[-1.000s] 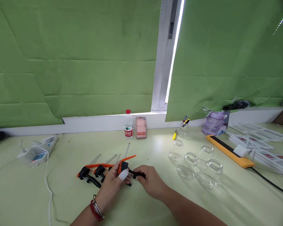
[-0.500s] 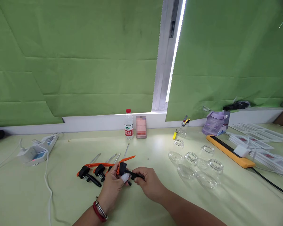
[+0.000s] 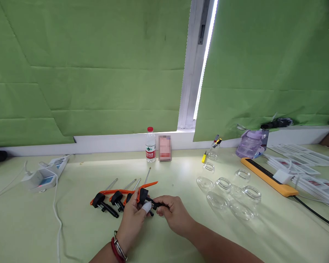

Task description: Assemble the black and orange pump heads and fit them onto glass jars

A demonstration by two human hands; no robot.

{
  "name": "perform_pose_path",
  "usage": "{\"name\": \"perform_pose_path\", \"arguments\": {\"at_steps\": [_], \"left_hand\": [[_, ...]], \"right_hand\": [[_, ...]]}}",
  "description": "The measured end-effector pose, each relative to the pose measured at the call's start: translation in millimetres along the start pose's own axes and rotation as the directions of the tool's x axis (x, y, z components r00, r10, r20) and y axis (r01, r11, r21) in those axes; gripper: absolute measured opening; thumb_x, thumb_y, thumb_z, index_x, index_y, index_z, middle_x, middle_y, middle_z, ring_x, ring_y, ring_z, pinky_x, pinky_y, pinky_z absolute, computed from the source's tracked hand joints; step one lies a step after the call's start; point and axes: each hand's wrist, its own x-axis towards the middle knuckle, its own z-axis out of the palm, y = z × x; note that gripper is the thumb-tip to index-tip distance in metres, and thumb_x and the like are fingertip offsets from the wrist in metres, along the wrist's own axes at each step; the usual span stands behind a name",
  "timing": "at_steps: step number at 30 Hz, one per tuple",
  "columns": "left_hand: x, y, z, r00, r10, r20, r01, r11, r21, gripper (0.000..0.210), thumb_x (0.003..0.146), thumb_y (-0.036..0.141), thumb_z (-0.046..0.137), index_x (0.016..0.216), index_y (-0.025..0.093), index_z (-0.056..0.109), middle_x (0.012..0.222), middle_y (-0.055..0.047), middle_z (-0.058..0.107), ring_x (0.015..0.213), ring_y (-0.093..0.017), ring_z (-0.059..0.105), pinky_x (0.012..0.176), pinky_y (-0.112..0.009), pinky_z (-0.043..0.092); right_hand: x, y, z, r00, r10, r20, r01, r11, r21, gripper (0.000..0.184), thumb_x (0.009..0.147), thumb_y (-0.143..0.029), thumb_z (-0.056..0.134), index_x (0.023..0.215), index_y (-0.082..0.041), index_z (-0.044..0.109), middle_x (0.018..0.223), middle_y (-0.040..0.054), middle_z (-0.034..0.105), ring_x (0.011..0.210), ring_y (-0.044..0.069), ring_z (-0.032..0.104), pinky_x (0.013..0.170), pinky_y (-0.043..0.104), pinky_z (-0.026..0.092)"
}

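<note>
My left hand [image 3: 133, 219] is closed around a black-and-orange spray head [image 3: 143, 194]. The thumb, with a white covering on its tip, presses against its underside. My right hand [image 3: 177, 213] pinches the black handle-like part on the right side of the same spray head; its far end is hidden in the fingers. An orange lever and a thin clear tube stick out beyond the left hand. To the left lie similar spray heads: one [image 3: 98, 199] at the far left, another [image 3: 116, 198] beside it, and one more partly hidden behind my left hand.
Several clear glass bottles [image 3: 223, 183] stand to the right. Behind are a water bottle [image 3: 150, 151], a pink box-like item [image 3: 165, 148], a yellow-handled tool [image 3: 204, 157] and a purple jug [image 3: 249, 144]. Power strips lie left [image 3: 55, 171] and right [image 3: 268, 177], with cables.
Both hands keep their hold on the spray head with barely any movement. The whole view has shifted very slightly. A small part of what looks like a finger now shows at the right edge.
</note>
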Motion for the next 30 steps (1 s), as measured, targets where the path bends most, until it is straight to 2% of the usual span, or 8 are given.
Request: {"name": "perform_pose_path", "arguments": {"at_steps": [3, 7, 10, 14, 17, 23, 27, 30], "left_hand": [[-1.7, -5.1, -3.7, 0.996, 0.084, -0.011, -0.082, 0.993, 0.088, 0.056, 0.076, 0.027, 0.062, 0.129, 0.02, 0.044, 0.107, -0.008, 0.062, 0.097, -0.023, 0.057, 0.081, -0.032, 0.047], [-4.2, -8.7, -9.2, 0.956, 0.292, 0.007, -0.276, 0.897, 0.345, 0.07, 0.082, 0.027, 0.056, 0.143, 0.022, 0.022, 0.145, -0.011, 0.033, 0.134, -0.028, 0.027, 0.109, -0.045, 0.023], [-6.4, -4.6, -13.4, 0.914, 0.382, 0.137, -0.402, 0.808, 0.431, 0.071, 0.087, 0.026, 0.048, 0.146, 0.025, 0.008, 0.153, -0.009, 0.014, 0.139, -0.027, 0.014, 0.112, -0.049, 0.015], [-6.7, 1.1, -19.8, 0.83, 0.444, 0.338, -0.558, 0.673, 0.485, 0.078, 0.086, 0.023, 0.05, 0.146, 0.025, -0.001, 0.154, -0.009, 0.006, 0.14, -0.029, 0.008, 0.112, -0.051, 0.015], [-2.3, -1.8, -24.1, 0.766, 0.494, 0.412, -0.642, 0.552, 0.533, 0.069, 0.088, 0.018, 0.044, 0.145, 0.027, 0.007, 0.152, -0.01, 0.014, 0.139, -0.028, 0.014, 0.111, -0.051, 0.021], [3.6, -3.7, -29.1, 0.717, 0.537, 0.444, -0.674, 0.374, 0.637, 0.048, 0.085, 0.014, 0.044, 0.131, 0.027, 0.041, 0.124, -0.011, 0.05, 0.115, -0.024, 0.05, 0.093, -0.039, 0.045], [-0.2, 2.3, -28.2, 0.702, 0.56, 0.439, -0.677, 0.335, 0.656, 0.042, 0.081, 0.014, 0.047, 0.122, 0.023, 0.05, 0.115, -0.012, 0.054, 0.108, -0.024, 0.054, 0.087, -0.035, 0.049], [-2.7, 3.1, -25.4, 0.717, 0.563, 0.412, -0.659, 0.355, 0.663, 0.042, 0.081, 0.013, 0.046, 0.122, 0.022, 0.05, 0.114, -0.012, 0.053, 0.106, -0.023, 0.055, 0.085, -0.034, 0.05]], "right_hand": [[1.9, 4.1, 4.3, 0.995, 0.096, -0.014, -0.091, 0.975, 0.201, 0.021, 0.071, -0.02, 0.058, 0.09, -0.018, 0.067, 0.062, -0.002, 0.059, 0.057, 0.011, 0.051, 0.061, 0.026, 0.045], [3.8, 3.5, 8.3, 0.985, 0.173, 0.016, -0.164, 0.899, 0.406, 0.025, 0.063, -0.028, 0.071, 0.083, -0.013, 0.065, 0.059, -0.0007, 0.061, 0.052, 0.011, 0.054, 0.057, 0.029, 0.046], [4.0, 3.4, 7.1, 0.98, 0.184, 0.072, -0.194, 0.832, 0.52, 0.031, 0.06, -0.03, 0.076, 0.083, -0.011, 0.065, 0.058, 0.001, 0.062, 0.051, 0.013, 0.056, 0.055, 0.03, 0.046], [4.2, 5.7, -2.6, 0.967, 0.179, 0.179, -0.253, 0.733, 0.632, 0.034, 0.059, -0.027, 0.08, 0.086, -0.011, 0.065, 0.066, 0.0059, 0.067, 0.052, 0.013, 0.058, 0.049, 0.025, 0.042], [5.0, 5.4, -13.1, 0.943, 0.189, 0.272, -0.327, 0.672, 0.665, 0.034, 0.063, -0.026, 0.079, 0.089, -0.01, 0.065, 0.072, 0.0099, 0.069, 0.052, 0.011, 0.057, 0.044, 0.02, 0.032], [5.4, 1.8, -23.7, 0.905, 0.167, 0.392, -0.403, 0.631, 0.663, 0.031, 0.071, -0.031, 0.074, 0.092, -0.01, 0.066, 0.075, 0.0108, 0.067, 0.05, 0.006, 0.048, 0.041, 0.018, 0.016], [4.4, -3.2, -24.6, 0.908, 0.166, 0.384, -0.392, 0.659, 0.642, 0.03, 0.076, -0.036, 0.069, 0.092, -0.011, 0.066, 0.072, 0.0093, 0.066, 0.047, 0.004, 0.044, 0.042, 0.02, 0.014], [3.9, -8.3, -25.4, 0.929, 0.151, 0.339, -0.34, 0.711, 0.616, 0.031, 0.074, -0.036, 0.071, 0.091, -0.011, 0.067, 0.069, 0.0065, 0.065, 0.045, 0.003, 0.04, 0.043, 0.021, 0.016]]}}
